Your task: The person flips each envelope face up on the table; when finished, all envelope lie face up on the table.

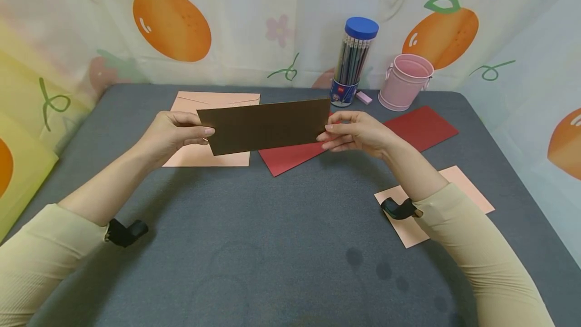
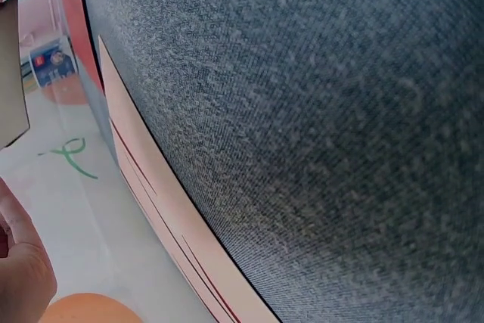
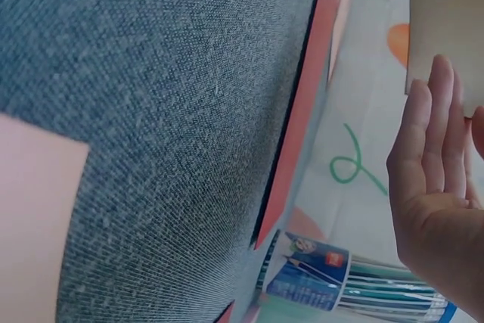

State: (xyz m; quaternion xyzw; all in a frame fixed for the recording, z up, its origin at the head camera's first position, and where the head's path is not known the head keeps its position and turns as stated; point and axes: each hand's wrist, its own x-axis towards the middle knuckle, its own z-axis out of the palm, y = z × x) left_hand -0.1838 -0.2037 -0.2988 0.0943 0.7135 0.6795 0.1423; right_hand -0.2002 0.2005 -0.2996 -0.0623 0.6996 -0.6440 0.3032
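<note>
Head view: brown card (image 1: 265,125) held level above bench (image 1: 254,246), left hand (image 1: 174,132) pinching left edge, right hand (image 1: 356,132) pinching right edge.
Left wrist view: card corner (image 2: 11,73) visible; grip probably thumb-over, partly cropped.
Right wrist view: fingers (image 3: 431,134) flat behind card (image 3: 446,28).
Risk: light edge pinch; card may slip or buckle.

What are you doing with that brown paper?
A person holds a dark brown envelope up above the grey table, the left hand pinching one end and the right hand the other. Under it lie a pink envelope and a red envelope. Another pink sheet sits by the right arm. A tube of pencils and a pink bucket stand at the back.
</note>
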